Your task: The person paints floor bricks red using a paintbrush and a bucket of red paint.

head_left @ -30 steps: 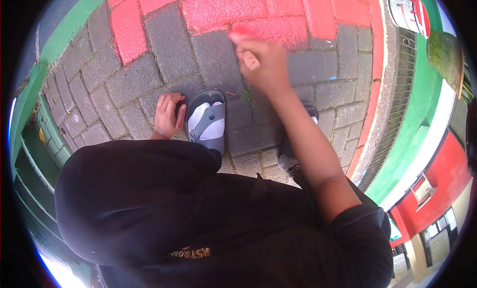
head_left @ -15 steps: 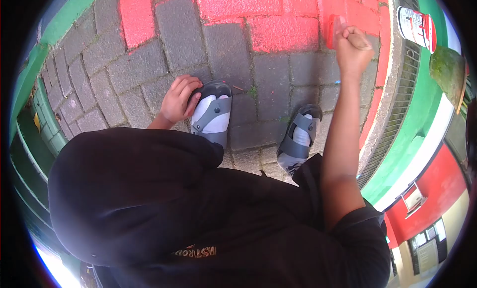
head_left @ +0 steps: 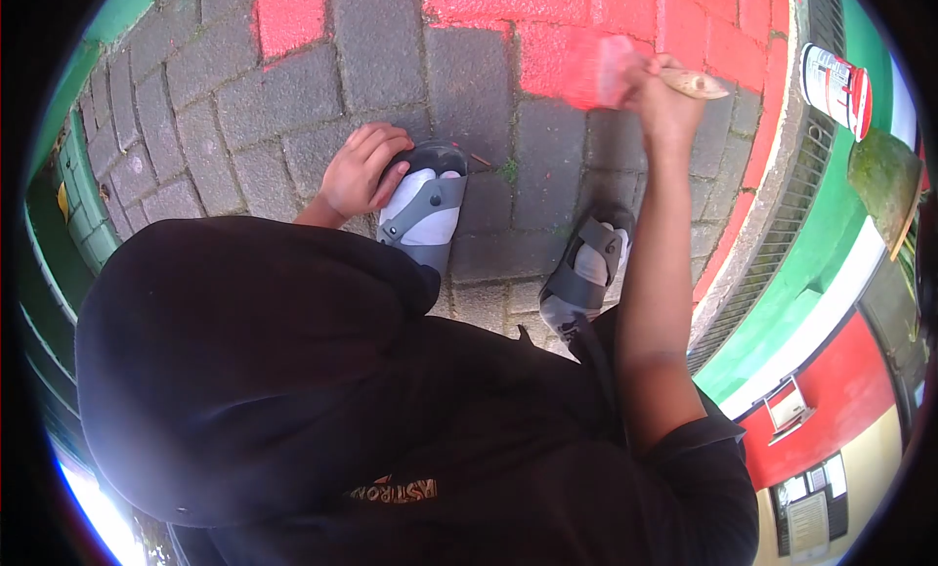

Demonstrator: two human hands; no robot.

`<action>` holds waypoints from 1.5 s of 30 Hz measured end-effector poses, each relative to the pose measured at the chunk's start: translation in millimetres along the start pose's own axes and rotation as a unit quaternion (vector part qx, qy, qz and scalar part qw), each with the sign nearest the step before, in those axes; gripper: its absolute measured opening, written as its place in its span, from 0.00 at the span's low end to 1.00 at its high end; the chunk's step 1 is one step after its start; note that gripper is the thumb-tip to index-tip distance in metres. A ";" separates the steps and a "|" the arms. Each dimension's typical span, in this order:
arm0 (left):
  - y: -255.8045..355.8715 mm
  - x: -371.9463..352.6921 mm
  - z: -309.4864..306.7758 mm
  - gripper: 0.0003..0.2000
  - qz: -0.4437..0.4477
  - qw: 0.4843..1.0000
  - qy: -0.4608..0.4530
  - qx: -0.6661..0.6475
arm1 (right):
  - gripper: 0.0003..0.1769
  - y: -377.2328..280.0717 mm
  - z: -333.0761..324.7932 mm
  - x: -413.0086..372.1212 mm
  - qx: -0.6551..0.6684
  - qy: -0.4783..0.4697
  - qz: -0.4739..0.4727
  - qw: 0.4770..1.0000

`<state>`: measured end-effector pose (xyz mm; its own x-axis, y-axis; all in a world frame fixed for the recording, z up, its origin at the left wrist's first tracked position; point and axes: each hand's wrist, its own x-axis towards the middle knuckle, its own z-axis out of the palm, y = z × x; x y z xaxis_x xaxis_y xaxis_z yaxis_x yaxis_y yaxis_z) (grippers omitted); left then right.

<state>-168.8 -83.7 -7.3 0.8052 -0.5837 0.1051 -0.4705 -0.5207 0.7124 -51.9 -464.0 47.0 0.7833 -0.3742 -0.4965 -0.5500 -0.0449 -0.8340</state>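
Note:
My right hand is closed around a paintbrush with a pale wooden handle. Its bristles, smeared by motion and coated in red, are at the lower edge of the red paint on the paving bricks. Beside the toe of the left sandal is my left hand, holding nothing, its fingers loosely bent and the thumb apart near the sandal's edge. The right sandal rests on the bricks below the brush. Both sandals are grey and worn over light socks.
A white and red paint can stands at the right, past a metal drain grate. Near it is a mossy planter. A green wall base runs along the right side. Green steps lie at the left.
My right hand and the paintbrush have moved left along the paint's lower edge, and the handle now points right. My left hand stays by the sandal. The view has shifted slightly.

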 end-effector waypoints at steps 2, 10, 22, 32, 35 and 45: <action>-0.2 -0.3 -0.6 0.13 0.000 1.000 -0.004 -0.003 | 0.14 -15.5 -12.8 -3.6 -0.160 0.111 -0.152 0.969; -1.7 2.0 0.4 0.14 0.008 1.000 -0.003 -0.008 | 0.15 1.1 42.6 -49.8 -0.226 -0.012 -0.248 0.942; -0.7 0.9 0.3 0.14 0.010 1.000 0.008 -0.004 | 0.15 -25.5 43.0 -45.2 -0.150 -0.112 -0.212 0.959; -1.2 -0.3 1.3 0.14 0.008 1.000 0.009 -0.010 | 0.16 -19.5 52.7 -47.7 -0.009 -0.082 -0.159 0.984; -0.6 0.3 0.3 0.14 0.009 1.000 0.007 -0.008 | 0.16 -4.6 53.5 -64.3 -0.101 -0.056 -0.199 0.973; -2.7 -0.6 2.3 0.14 -0.006 1.000 0.006 -0.018 | 0.15 23.8 8.4 -16.3 -0.059 0.050 -0.148 0.986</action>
<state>-168.8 -83.3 -10.9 0.8157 -0.5689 0.1046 -0.4474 -0.5058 0.7376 -75.2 -451.2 33.2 0.8851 -0.4181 -0.2046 -0.3367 -0.2715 -0.9016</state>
